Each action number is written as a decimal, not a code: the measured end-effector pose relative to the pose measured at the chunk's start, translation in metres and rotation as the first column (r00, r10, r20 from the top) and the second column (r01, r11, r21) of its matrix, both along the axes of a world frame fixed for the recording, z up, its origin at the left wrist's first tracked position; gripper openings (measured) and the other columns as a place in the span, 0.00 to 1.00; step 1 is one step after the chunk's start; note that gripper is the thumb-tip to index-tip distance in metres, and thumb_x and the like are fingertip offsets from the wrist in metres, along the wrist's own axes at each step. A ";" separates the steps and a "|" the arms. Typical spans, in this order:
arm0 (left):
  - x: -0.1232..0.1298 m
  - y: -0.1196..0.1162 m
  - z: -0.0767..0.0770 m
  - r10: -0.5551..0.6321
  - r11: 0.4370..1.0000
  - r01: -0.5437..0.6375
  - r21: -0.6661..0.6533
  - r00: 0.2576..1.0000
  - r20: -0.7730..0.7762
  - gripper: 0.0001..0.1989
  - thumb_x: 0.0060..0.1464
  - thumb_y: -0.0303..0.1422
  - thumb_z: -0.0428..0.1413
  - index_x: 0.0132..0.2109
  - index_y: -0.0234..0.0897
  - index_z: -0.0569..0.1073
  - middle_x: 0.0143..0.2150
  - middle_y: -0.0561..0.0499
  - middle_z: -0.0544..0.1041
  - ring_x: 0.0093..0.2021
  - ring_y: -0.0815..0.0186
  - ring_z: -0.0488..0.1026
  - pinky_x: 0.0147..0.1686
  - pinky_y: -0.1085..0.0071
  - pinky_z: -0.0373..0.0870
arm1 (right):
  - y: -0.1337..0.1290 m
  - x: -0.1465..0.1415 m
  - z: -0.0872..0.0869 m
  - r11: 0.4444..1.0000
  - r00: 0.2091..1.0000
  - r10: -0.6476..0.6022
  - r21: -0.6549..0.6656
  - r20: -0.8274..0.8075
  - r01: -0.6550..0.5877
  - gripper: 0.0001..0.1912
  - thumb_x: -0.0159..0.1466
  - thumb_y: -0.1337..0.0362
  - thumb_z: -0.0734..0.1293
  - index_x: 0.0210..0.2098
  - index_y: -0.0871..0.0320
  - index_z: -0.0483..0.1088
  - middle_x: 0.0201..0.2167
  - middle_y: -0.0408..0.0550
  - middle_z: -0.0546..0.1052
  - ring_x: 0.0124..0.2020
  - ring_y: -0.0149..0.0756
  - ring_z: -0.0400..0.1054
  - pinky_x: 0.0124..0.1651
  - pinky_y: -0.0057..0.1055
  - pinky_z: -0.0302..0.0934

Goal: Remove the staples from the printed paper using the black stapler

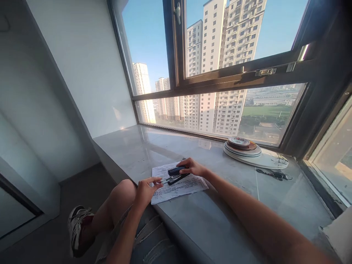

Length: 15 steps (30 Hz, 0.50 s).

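Observation:
A dark stapler (pixel 173 179) is held over a sheet of printed paper (pixel 178 190), its upper arm lifted from the base so the metal inside shows. My right hand (pixel 194 167) is closed around its back end. At the stapler's front end, my left hand (pixel 147 190) pinches a small metallic strip (pixel 165 181) between thumb and fingers. The strip lies in line with the stapler's channel; whether it is loose or joined to the stapler I cannot tell. Dense text covers the paper, which has a worn edge and lies under both hands.
The grey stone sill (pixel 220 216) runs along the window. Stacked plates (pixel 242 148) stand at the back right, with keys (pixel 277 175) in front of them. My bent knee (pixel 125 190) is beside the sill's front edge. A window frame (pixel 225 81) rises behind.

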State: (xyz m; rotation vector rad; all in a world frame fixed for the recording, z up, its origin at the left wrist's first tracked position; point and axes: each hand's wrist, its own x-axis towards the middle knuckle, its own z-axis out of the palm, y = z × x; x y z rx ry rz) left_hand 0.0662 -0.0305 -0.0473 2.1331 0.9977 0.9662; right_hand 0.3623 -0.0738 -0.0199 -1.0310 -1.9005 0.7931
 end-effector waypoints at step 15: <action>-0.007 0.003 -0.010 0.072 0.994 -0.081 0.075 0.991 0.114 0.16 0.55 0.44 0.60 0.46 0.42 0.81 0.37 0.50 0.83 0.36 0.61 0.77 0.36 0.68 0.69 | -0.007 -0.039 -0.004 0.998 0.999 0.001 -0.070 0.038 0.002 0.23 0.55 0.48 0.76 0.42 0.57 0.74 0.37 0.45 0.75 0.39 0.38 0.67 0.42 0.31 0.63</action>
